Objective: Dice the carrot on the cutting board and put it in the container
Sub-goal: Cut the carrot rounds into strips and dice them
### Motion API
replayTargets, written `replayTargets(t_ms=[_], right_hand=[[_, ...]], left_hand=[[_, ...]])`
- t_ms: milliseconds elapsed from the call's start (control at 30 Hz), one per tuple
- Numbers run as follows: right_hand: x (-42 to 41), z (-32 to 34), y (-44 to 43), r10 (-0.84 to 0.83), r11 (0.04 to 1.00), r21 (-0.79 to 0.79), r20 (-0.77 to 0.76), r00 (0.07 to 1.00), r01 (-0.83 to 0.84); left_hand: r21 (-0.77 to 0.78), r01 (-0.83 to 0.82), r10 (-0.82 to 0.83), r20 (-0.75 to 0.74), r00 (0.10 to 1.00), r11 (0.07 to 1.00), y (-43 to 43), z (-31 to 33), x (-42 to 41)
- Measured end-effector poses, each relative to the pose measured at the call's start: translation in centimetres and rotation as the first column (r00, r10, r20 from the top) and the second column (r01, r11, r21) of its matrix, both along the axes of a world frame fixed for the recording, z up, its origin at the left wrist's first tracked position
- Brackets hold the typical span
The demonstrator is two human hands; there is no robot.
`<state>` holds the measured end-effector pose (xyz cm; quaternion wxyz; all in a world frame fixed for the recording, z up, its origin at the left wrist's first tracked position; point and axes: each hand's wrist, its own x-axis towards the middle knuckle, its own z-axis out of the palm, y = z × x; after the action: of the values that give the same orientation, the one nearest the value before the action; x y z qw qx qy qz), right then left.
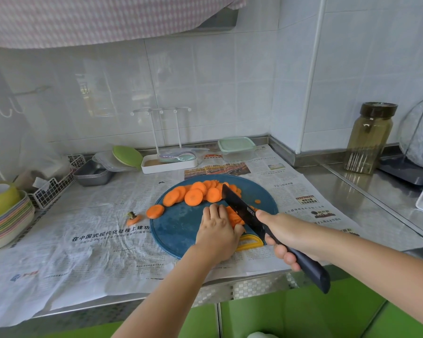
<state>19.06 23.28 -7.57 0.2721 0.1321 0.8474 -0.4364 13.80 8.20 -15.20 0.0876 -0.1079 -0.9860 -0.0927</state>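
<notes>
Right hand (pixel 286 236) grip clamped on knife (pixel 244 211); left hand (pixel 216 228) grip pinning carrot stack (pixel 235 218) beside blade. Keep fingertips curled back, cut straight down on cutting board (pixel 178 230).

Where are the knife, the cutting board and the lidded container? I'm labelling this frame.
knife (pixel 242 207): head view, on the flat of the black blade.
cutting board (pixel 178 228): head view, on its bare blue surface.
container (pixel 236 145): head view, on its pale green lid.
</notes>
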Motion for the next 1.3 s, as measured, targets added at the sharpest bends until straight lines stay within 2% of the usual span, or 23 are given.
replayTargets(t_ms=[167,467,567,667,767,900,1067,1300], right_hand=[[-0.5,0.7,0.3,0.027,0.999,0.023,0.079,0.996,-0.029],[-0.7,0.0,-0.1,0.035,0.996,0.075,0.07,0.997,-0.04],[-0.8,-0.1,0.1,0.032,0.999,0.041,0.111,0.993,-0.037],[-0.9,0.0,0.1,0.036,0.998,-0.063,0.16,0.986,-0.026],[-1.0,-0.3,-0.2,0.015,0.998,0.056,0.108,0.994,-0.021],[-0.8,-0.6,-0.6,0.017,0.998,0.056,0.061,0.998,-0.021],[-0.9,-0.7,-1.0,-0.005,0.996,0.087,0.11,0.994,-0.005],[-1.2,-0.2,-0.3,0.022,0.998,-0.064,0.186,0.982,-0.01]], left_hand=[[0.009,-0.005,0.005,-0.004,1.0,1.0,0.0,-0.1,0.0],[0.038,-0.012,0.011,0.031,0.999,0.999,0.3,0.0,-0.1],[0.044,-0.013,0.011,0.038,0.999,0.999,0.2,-0.1,-0.1],[0.042,-0.01,0.008,0.034,0.999,0.999,0.1,-0.1,-0.2],[0.029,-0.011,0.01,0.035,0.999,1.0,0.2,-0.2,-0.3],[0.045,-0.011,0.008,0.049,0.999,0.999,0.1,0.0,-0.2],[0.038,-0.022,0.019,0.055,0.998,0.999,0.2,-0.1,-0.3],[0.05,-0.014,0.012,0.044,0.999,0.999,0.1,-0.3,-0.4]])
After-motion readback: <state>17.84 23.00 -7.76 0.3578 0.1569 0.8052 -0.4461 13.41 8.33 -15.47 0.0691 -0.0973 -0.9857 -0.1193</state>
